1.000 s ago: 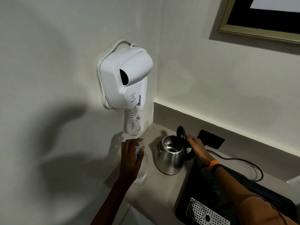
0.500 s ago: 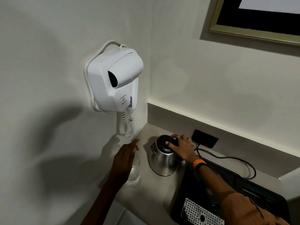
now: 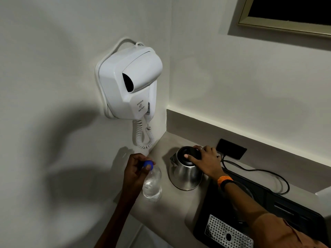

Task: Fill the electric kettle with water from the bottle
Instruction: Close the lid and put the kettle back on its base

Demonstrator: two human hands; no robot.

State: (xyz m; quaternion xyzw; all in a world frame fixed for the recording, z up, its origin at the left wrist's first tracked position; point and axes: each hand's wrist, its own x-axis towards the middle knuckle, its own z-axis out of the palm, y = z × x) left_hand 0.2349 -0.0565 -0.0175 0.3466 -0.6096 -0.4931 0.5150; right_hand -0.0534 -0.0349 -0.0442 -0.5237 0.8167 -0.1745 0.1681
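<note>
On the beige counter point(image 3: 166, 212), in the corner below the white wall-mounted hair dryer point(image 3: 129, 83), a clear plastic water bottle point(image 3: 152, 183) is stood upright just beside a stainless-steel electric kettle point(image 3: 185, 174). The blue cap point(image 3: 148, 164) is pinched by the left hand point(image 3: 135, 170). The kettle's closed black lid point(image 3: 189, 155) is covered by the flat, spread fingers of the right hand point(image 3: 206, 161).

Your left hand point(image 3: 136, 169) curls at lower centre of the frame, fingertips pinched together. Your right hand point(image 3: 207, 161) lies palm-down at centre right, fingers spread, forearm reaching in from the lower right.
</note>
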